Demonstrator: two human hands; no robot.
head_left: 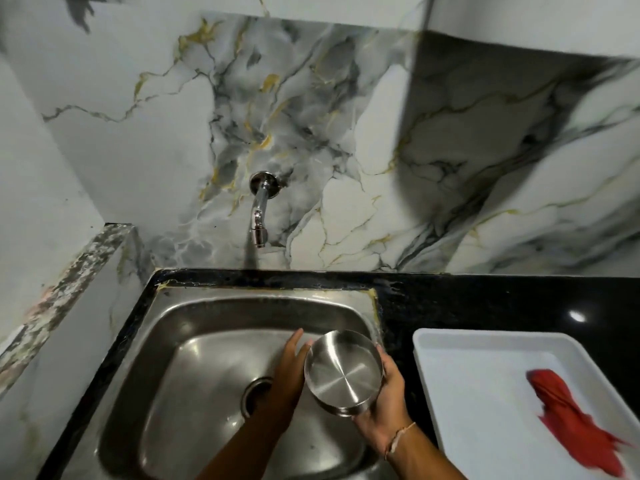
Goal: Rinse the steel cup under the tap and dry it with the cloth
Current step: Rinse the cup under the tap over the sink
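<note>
The right hand (382,407) grips the cup (343,374) over the sink (194,327), left hand (289,368) flat and empty beside it; rinsing seems pending, so next raise it under the dry tap (259,216).

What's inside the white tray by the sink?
A crumpled red cloth lies in the white tray, toward its right side. The rest of the tray floor looks bare, though its near right corner is cut off by the picture's edge.

A home kitchen: steel sink (194,358) under the fingers (294,344); wall tap (259,216) beyond them on marble-look tiles (145,140); black stone table (485,299) to their right.
</note>
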